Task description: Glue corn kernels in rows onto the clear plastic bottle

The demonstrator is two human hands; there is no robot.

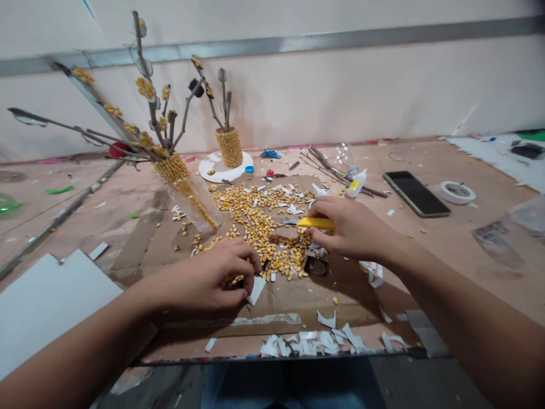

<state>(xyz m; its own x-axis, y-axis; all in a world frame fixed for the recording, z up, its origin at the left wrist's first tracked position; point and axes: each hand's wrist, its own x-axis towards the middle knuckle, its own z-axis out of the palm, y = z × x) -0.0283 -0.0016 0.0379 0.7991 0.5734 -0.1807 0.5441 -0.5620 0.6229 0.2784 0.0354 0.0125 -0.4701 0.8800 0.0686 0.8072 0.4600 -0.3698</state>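
My right hand [347,227] is wrapped round a yellow utility knife [315,223], its blade pointing left above loose corn kernels [251,213]. Near the cardboard's front, the closed fingers of my left hand [221,275] pinch a small piece of white card [256,290]; part of it is hidden by the fingers. Kernels and paper scraps lie between the two hands. Beyond my left hand leans a kernel-covered vase [172,168] with branches, its lower part clear plastic. A second kernel-covered vase [230,147] stands upright on a white disc [205,168] farther back.
A glue bottle [356,183], twigs [327,165], a phone [416,193] and a tape roll [457,192] lie on the right. White card sheets [55,307] are at the left. Cut white scraps [310,343] line the table's front edge. A wall [340,96] rises behind.
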